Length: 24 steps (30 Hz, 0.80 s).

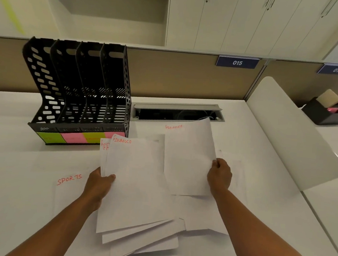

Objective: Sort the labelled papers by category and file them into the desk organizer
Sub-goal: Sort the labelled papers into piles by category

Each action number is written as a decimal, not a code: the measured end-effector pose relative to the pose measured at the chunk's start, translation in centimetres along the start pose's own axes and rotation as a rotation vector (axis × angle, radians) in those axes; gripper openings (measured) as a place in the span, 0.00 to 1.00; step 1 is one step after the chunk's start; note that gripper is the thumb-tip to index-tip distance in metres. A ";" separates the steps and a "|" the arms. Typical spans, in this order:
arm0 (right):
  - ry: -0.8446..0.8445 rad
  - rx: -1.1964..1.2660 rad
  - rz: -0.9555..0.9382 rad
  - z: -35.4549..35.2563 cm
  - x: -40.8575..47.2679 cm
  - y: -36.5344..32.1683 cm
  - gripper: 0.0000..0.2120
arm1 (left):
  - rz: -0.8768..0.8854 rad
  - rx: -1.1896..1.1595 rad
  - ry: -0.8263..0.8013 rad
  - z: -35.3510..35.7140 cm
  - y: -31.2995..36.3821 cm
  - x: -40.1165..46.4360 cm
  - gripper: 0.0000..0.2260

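Papers [138, 185] sit fanned at frame centre: our left hand [100, 185] pinches the stack, FINANCE on top; our right hand [219, 176] grips one sheet [187, 161]. Risk: loose lower sheets slide out, and faint labels get misfiled in the organizer [76, 93], upper left.

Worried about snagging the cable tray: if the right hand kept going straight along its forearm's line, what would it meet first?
Probably nothing but desk: the right hand points away and slightly left, and its single sheet would reach the open cable tray first, though depth is unclear.
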State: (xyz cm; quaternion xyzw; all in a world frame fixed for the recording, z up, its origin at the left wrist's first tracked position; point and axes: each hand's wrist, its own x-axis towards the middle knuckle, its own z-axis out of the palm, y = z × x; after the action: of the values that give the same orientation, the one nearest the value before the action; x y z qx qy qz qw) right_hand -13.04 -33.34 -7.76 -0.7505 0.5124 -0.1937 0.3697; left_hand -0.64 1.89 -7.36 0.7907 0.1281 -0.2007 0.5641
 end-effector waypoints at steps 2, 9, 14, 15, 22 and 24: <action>0.035 0.050 -0.019 -0.6 0.6 -0.4 0.10 | 0.031 0.017 0.035 -0.3 0.3 0.2 0.16; -0.104 0.332 -0.015 -1.0 0.6 -2.5 0.08 | 0.024 -0.020 0.019 -0.4 1.1 0.3 0.17; -0.349 0.321 -0.066 0.3 -1.9 -3.5 0.08 | -0.029 -0.207 -0.090 -0.1 2.4 -0.6 0.15; -0.397 0.328 -0.046 0.6 -2.5 -3.4 0.07 | -0.037 -0.247 -0.129 0.2 2.9 -1.0 0.14; -0.754 0.563 0.045 2.0 -6.0 -5.8 0.13 | 0.094 -0.329 -0.269 0.1 5.9 -2.7 0.15; -0.822 0.605 0.034 1.7 -6.2 -6.7 0.20 | 0.106 -0.438 -0.354 0.1 6.8 -3.0 0.16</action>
State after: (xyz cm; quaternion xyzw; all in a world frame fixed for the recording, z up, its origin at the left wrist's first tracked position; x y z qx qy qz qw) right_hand -10.14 -25.68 -3.28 -0.6157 0.2580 -0.0162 0.7444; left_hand -0.41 -0.41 -0.26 0.6081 0.0264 -0.2735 0.7448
